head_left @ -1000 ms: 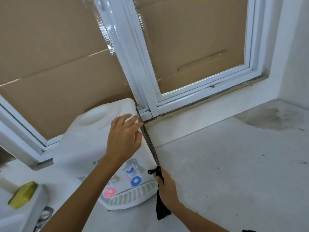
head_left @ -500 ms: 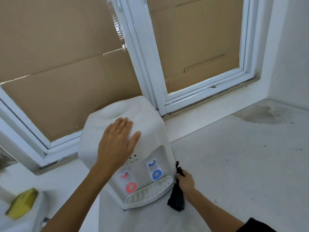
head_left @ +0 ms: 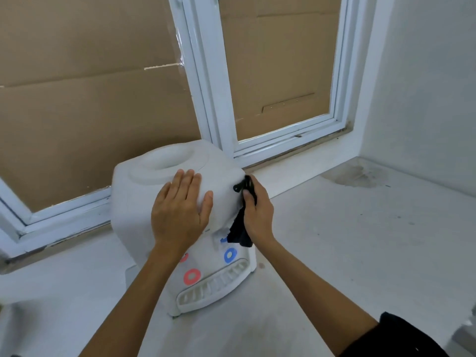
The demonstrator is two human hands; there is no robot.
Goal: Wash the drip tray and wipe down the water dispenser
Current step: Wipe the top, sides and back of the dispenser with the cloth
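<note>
A white tabletop water dispenser (head_left: pixel 134 202) stands on the pale counter, with a red tap ring (head_left: pixel 192 276) and a blue tap ring (head_left: pixel 230 255) on its front. Its slotted white drip tray (head_left: pixel 213 287) sits in place at the base. My left hand (head_left: pixel 179 215) lies flat, fingers spread, on the dispenser's top front edge. My right hand (head_left: pixel 258 211) grips a black cloth (head_left: pixel 239 233) and presses it against the dispenser's upper right corner; the cloth hangs down over the front.
Behind the dispenser is a white-framed window (head_left: pixel 213 99) backed with brown cardboard, above a white sill. A dark stain (head_left: pixel 358 173) marks the counter at the right, near the white wall. Bare counter (head_left: pixel 347 253) spreads to the right of the dispenser.
My right hand has lifted the black cloth from the dispenser's lower right base up to its upper right corner. My left hand stays flat on top. The view has shifted left and down.
</note>
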